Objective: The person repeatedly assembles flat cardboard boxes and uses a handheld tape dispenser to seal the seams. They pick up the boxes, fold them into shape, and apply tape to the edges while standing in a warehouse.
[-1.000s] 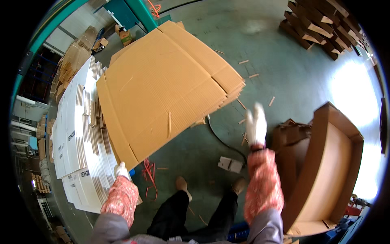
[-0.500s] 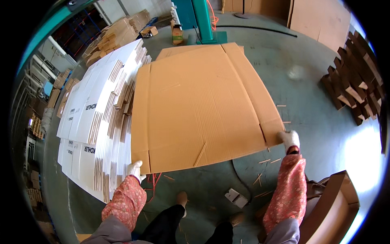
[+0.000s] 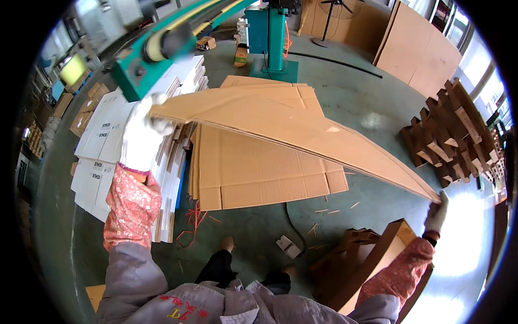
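Observation:
I hold up a flat brown cardboard sheet [image 3: 253, 116], tilted and seen almost edge-on, with its right end lower. My left hand [image 3: 144, 129], in a white glove, grips the sheet's left end, raised near the green machine arm. At the far right and lower, my gloved right hand [image 3: 438, 211] is closed on the opposite end. Beneath the lifted sheet lies a stack of flat cardboard sheets [image 3: 264, 173] with creased flaps, apart from both hands.
A green machine arm [image 3: 137, 70] hangs at upper left, joined to a column [image 3: 276, 43]. White flattened cartons [image 3: 102, 146] are piled left. Folded cardboard pieces stand in a stack [image 3: 453, 129] at right; an open carton [image 3: 377, 259] is near right. A foot pedal [image 3: 288, 247] lies below.
The cardboard sheet has been raised off the stack and tilted, showing another sheet below. My left hand rose and moved left; my right moved further right. The view has shifted, bringing the machine arm in.

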### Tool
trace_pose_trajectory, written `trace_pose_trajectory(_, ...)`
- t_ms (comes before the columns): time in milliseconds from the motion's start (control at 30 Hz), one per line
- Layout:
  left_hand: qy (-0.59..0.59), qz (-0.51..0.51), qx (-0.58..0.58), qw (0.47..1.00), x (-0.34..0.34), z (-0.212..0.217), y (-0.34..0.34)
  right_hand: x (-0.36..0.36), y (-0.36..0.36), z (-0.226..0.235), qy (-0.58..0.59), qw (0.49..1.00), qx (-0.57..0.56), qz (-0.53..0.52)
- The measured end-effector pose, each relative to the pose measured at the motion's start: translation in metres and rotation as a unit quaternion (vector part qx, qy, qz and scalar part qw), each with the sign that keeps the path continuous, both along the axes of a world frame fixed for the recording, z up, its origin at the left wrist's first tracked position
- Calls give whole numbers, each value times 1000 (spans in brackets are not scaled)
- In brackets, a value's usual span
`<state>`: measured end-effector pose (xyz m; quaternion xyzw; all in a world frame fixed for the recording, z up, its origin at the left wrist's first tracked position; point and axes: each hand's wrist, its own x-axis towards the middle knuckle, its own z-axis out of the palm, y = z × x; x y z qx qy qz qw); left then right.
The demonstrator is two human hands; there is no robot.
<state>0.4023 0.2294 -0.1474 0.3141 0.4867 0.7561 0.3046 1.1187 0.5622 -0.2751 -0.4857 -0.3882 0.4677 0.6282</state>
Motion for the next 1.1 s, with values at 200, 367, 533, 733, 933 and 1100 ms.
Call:
trace_pose_trajectory(200,56,-63,109,990,38,6,-46,50,-79,113,-44,982,175,61)
trace_pose_trajectory(367,-10,124,112,986,14,-13,-103,-29,-63,48,33,989,96,110)
trace_pose_trajectory(533,56,140,47,987,-104,-64,-160,-155,-71,70,116,953,234,152)
trace_pose_trajectory(733,-45,-101,227,968,-187,-67,-99,-218,-84,147,-59,974,166,140)
trace_pose_trajectory(933,280,3,-273,920,-146,-8,-71,-322,-182,154,-452,847,70,272)
trace_pose_trajectory(1100,788,-86,-338,508,-112,5,-98,-371,-288,95,-634,710,271,140)
